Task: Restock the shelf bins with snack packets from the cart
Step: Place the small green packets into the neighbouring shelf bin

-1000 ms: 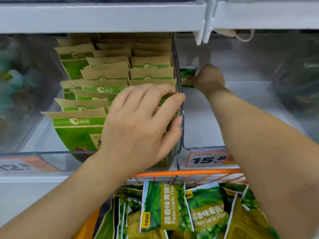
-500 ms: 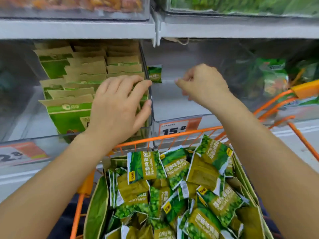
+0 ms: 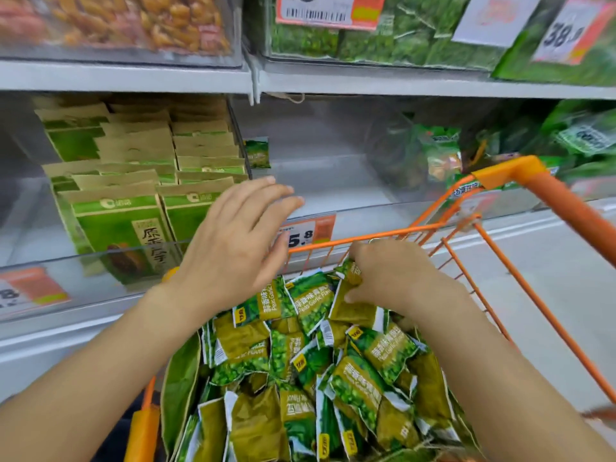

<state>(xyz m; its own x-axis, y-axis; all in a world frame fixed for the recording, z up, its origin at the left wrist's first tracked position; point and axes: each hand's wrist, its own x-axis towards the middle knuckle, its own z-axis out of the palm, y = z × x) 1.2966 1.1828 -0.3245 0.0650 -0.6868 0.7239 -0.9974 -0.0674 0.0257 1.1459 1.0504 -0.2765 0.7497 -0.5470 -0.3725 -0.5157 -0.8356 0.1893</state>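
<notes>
1 packet (image 3: 257,153) in clear bin (image 3: 333,181); cart (image 3: 540,305) heaped; right grip (image 3: 396,278) pinches packets (image 3: 353,305), left (image 3: 240,241) spread.

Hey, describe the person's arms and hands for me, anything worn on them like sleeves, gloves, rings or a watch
Both forearms are bare as far as the frame shows, with no sleeve visible. The left hand and the right hand wear no gloves, and no ring, watch or bracelet shows at the fingers or wrists. The nails visible on the left hand look short and unpainted.

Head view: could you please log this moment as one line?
left hand: open, hovering | right hand: gripping garlic pea packet in cart | bin: one packet
</notes>
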